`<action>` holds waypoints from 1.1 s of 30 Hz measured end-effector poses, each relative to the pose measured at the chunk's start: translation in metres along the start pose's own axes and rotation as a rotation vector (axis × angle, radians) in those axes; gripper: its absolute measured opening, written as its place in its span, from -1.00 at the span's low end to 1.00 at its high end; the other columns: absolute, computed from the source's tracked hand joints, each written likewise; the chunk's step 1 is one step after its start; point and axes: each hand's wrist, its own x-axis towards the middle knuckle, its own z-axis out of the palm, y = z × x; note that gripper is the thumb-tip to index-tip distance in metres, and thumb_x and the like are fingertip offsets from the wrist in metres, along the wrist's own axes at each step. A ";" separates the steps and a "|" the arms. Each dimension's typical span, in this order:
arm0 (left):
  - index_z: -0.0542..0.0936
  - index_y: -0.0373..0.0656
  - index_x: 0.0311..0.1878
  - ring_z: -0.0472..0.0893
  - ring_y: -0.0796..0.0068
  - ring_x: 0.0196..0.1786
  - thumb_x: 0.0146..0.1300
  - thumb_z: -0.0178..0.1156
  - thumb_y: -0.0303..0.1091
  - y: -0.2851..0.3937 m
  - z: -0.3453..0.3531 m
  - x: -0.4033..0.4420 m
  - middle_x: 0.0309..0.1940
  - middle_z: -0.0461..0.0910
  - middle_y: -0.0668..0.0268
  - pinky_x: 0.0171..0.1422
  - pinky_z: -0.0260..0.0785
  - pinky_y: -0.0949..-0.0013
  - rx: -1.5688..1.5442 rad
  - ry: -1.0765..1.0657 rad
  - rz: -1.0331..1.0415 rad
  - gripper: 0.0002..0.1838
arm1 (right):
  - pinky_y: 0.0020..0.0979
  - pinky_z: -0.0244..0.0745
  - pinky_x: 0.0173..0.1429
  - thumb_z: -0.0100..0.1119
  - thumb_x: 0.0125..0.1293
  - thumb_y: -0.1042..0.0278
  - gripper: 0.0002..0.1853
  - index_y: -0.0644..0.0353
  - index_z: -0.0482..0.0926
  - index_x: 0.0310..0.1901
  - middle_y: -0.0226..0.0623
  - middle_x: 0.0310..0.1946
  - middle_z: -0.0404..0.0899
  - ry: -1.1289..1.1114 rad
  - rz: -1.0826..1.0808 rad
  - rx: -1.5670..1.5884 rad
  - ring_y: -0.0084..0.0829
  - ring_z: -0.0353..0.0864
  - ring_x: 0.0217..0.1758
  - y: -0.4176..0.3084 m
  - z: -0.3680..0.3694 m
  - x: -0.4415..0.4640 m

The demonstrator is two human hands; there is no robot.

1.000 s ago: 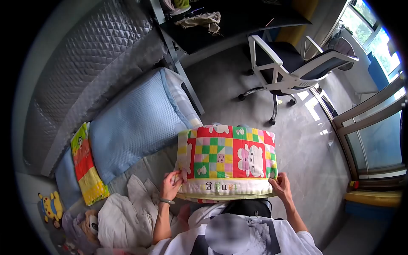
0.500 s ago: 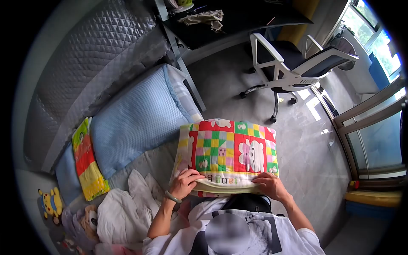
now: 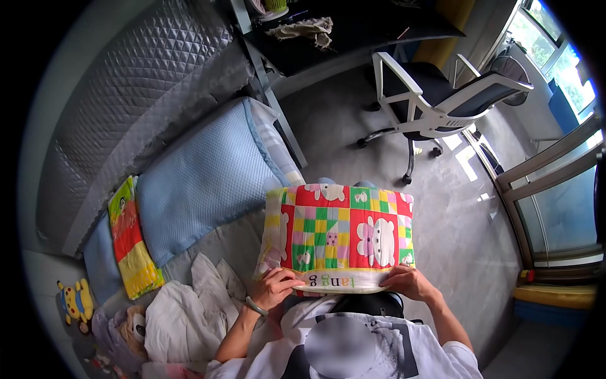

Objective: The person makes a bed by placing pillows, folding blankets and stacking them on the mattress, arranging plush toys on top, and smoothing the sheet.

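A colourful patchwork pillow point(image 3: 329, 237) with white bear figures and upside-down lettering lies across my lap. My left hand point(image 3: 278, 287) pinches its near edge on the left, thumb and fingers pressed together on the white border. At the near right corner, my right hand point(image 3: 409, 282) grips the same edge, fingers closed on the cloth. Between the two hands the border stretches fairly straight. The pillow's underside is hidden. A greenish bangle point(image 3: 256, 307) circles my left wrist.
To the left, a bed holds a blue pillow point(image 3: 205, 183), a yellow-and-red folded cloth item point(image 3: 134, 240), rumpled white fabric point(image 3: 183, 322) and a yellow plush toy point(image 3: 76, 300). Ahead stand a black desk point(image 3: 360, 31) and a white-framed office chair point(image 3: 435, 104). Glass doors point(image 3: 555, 215) are at right.
Both hands have moved slightly toward me, drawing the pillow's near edge down. The opening that showed a greenish layer under the border has closed up, and the border now looks flatter.
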 end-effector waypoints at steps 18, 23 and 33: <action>0.62 -0.03 -0.13 0.52 0.34 0.01 -0.10 0.28 -0.52 0.004 0.004 -0.018 -0.14 0.55 0.39 0.10 0.41 0.35 0.111 0.007 0.032 -0.64 | -0.28 0.47 0.10 0.35 -0.21 0.61 -0.52 -0.06 0.69 -0.15 -0.47 -0.22 0.59 0.111 -0.027 -0.264 -0.30 0.54 -0.07 0.013 0.002 -0.025; 0.53 0.16 0.03 0.33 0.22 0.29 -0.19 0.33 -0.42 -0.013 0.016 -0.026 0.20 0.37 0.35 0.36 0.21 0.10 0.180 0.015 0.020 -0.42 | -0.09 0.23 0.32 0.38 -0.15 0.47 -0.38 -0.23 0.60 0.07 -0.37 0.06 0.43 0.035 0.024 -0.441 -0.21 0.39 0.18 0.010 0.006 -0.038; 0.51 0.27 0.11 0.50 0.23 0.12 0.09 0.14 -0.50 -0.039 0.017 -0.029 0.11 0.46 0.33 0.17 0.40 0.15 0.299 0.164 0.152 -0.49 | -0.11 0.30 0.32 0.35 -0.08 0.45 -0.40 -0.10 0.54 0.11 -0.34 0.07 0.53 0.317 -0.200 -0.632 -0.32 0.51 0.16 0.057 0.018 -0.047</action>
